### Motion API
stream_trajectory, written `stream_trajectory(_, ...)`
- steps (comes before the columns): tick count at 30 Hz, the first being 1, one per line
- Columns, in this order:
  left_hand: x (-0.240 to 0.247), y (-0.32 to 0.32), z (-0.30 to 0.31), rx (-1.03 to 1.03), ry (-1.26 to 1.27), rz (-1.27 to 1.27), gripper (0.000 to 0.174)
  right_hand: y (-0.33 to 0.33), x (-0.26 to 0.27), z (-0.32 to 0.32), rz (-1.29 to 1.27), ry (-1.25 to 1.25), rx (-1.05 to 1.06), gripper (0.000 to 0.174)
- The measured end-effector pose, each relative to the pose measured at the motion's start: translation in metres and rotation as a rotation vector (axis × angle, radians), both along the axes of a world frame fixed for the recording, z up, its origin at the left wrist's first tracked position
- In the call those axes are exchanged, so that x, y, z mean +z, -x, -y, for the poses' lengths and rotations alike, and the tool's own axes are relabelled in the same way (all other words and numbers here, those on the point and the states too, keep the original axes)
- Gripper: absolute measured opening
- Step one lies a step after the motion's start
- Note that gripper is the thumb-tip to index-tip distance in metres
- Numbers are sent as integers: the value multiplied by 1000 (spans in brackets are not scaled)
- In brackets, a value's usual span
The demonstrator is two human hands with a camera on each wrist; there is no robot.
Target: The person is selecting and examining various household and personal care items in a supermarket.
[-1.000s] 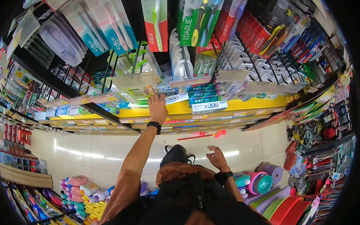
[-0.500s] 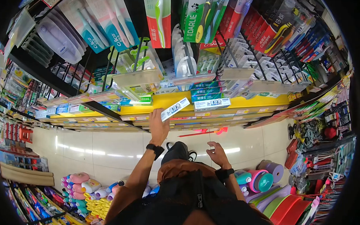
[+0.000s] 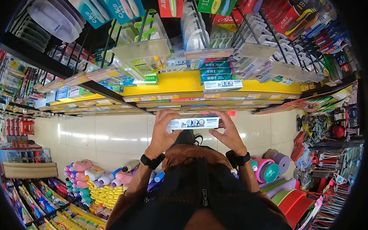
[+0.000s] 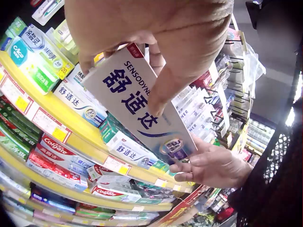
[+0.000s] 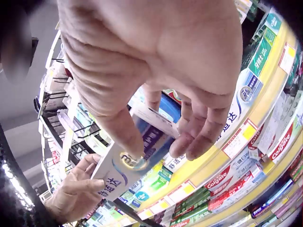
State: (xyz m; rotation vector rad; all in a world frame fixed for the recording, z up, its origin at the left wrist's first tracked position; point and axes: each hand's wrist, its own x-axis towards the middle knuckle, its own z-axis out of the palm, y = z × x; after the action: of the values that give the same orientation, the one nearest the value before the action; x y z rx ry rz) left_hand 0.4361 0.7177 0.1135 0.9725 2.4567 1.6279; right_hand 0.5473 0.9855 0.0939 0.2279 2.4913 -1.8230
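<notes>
A white Sensodyne toothpaste box [image 3: 200,123] is held level in front of the body, between both hands. My left hand [image 3: 163,132] grips its left end, thumb on the large printed face of the box [image 4: 137,101] in the left wrist view. On the opposite end is my right hand [image 3: 230,133]; in the right wrist view its thumb lies on the box [image 5: 124,165] and its fingers curl round the end. A similar white box [image 3: 222,85] lies on the yellow shelf [image 3: 175,83], in front of stacked green boxes [image 3: 218,71].
Hanging toothbrush packs [image 3: 172,4] and clear price holders [image 3: 143,49] jut out above the shelf. Behind the body are bottles [image 3: 82,165] at the left and coloured basins [image 3: 290,206] at the right. Pale floor tiles [image 3: 107,128] lie below the shelf edge.
My left hand has taken the white box off the shelf and brought it back toward the body. My right hand has risen to grip its other end. The head view has shifted.
</notes>
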Motion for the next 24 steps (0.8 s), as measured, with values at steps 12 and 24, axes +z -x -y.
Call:
stream_trajectory(12,-3,-10,-22,16,19,4,49,-2,3,5,-262,-44,-151,45)
stream_trajectory(24,-65,85,-34,281,191,-171,48,-32,-52,-1,-10,-87,-411,79)
